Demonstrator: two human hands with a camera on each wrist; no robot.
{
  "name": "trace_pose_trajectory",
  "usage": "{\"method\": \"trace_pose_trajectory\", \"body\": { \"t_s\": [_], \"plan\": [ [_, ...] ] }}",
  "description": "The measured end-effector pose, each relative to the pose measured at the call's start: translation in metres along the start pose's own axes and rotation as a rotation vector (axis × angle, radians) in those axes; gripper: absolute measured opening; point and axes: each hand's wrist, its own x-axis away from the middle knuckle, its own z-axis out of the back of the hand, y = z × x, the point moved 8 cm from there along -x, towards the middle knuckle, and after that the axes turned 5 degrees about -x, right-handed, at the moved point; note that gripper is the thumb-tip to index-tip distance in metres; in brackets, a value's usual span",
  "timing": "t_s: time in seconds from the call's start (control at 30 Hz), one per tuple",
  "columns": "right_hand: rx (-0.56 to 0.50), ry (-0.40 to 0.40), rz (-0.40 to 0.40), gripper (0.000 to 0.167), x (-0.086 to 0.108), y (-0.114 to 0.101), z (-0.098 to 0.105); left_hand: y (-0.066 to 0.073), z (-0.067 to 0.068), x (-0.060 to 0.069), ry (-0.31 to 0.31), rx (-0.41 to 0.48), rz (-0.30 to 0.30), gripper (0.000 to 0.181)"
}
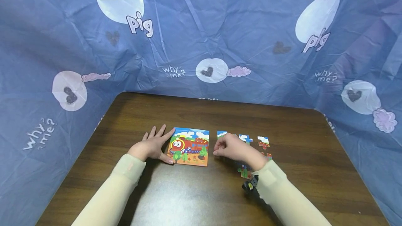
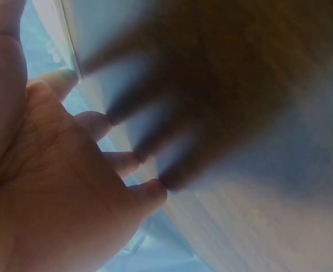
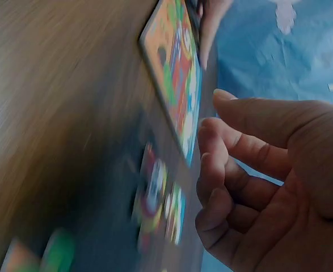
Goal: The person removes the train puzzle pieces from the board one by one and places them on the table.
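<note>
A square puzzle picture of a red train (image 1: 188, 149) lies flat on the table. My left hand (image 1: 152, 147) spreads its fingers along its left side, with thumb and index finger touching that edge; the left wrist view shows this hand (image 2: 64, 164) from the palm side. Just right of the picture, my right hand (image 1: 232, 147) hovers with fingers loosely bent. In the right wrist view the right hand (image 3: 257, 175) shows nothing between thumb and fingertips. Loose puzzle pieces lie under and around it, among them a sky piece (image 1: 221, 133) and a train piece (image 1: 263, 141).
The brown wooden table (image 1: 163, 198) ends at a blue patterned cloth (image 1: 194, 37) behind and at the sides. A green and orange puzzle piece (image 1: 245, 172) lies near the right wrist, which wears a dark strap (image 1: 251, 184). My right forearm covers some pieces.
</note>
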Motion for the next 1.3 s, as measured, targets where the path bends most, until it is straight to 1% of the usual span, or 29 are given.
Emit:
{"method": "trace_pose_trajectory", "body": {
  "t_s": [0.07,0.17,0.27,0.37,0.5,0.63,0.83,1.0,1.13,1.23,1.3],
  "plan": [
    [0.008,-0.009,0.013,0.008,-0.014,-0.011,-0.010,0.000,0.000,0.000,-0.005,0.007,0.001,0.132],
    [0.014,-0.024,0.012,0.011,-0.033,-0.024,-0.027,0.000,0.001,0.001,-0.007,0.017,0.005,0.132],
    [0.032,-0.052,0.018,0.013,-0.048,-0.036,-0.045,0.001,0.001,0.001,-0.012,0.019,0.003,0.133],
    [0.104,-0.057,0.039,0.015,-0.060,-0.046,-0.057,0.002,0.001,0.000,-0.014,0.017,-0.001,0.133],
    [0.176,-0.025,0.054,0.019,-0.072,-0.056,-0.066,0.003,0.002,0.001,-0.008,0.009,-0.007,0.134],
    [0.163,-0.016,0.023,0.019,-0.077,-0.058,-0.071,0.005,0.003,0.002,0.003,0.003,-0.016,0.135],
    [0.151,-0.028,-0.026,0.035,-0.079,-0.059,-0.075,0.004,0.002,0.002,-0.003,-0.003,-0.008,0.136],
    [0.152,-0.029,-0.079,0.036,-0.080,-0.057,-0.076,0.002,0.000,0.001,-0.009,-0.013,0.001,0.136],
    [0.132,-0.037,-0.109,0.039,-0.080,-0.055,-0.077,0.001,0.000,0.000,-0.008,-0.009,0.007,0.137],
    [0.106,-0.042,-0.111,0.035,-0.079,-0.055,-0.077,0.001,0.000,0.001,-0.012,-0.010,0.010,0.137],
    [0.085,-0.046,-0.101,0.028,-0.079,-0.055,-0.078,0.002,0.000,0.001,-0.016,-0.010,0.011,0.136]
  ]
}}
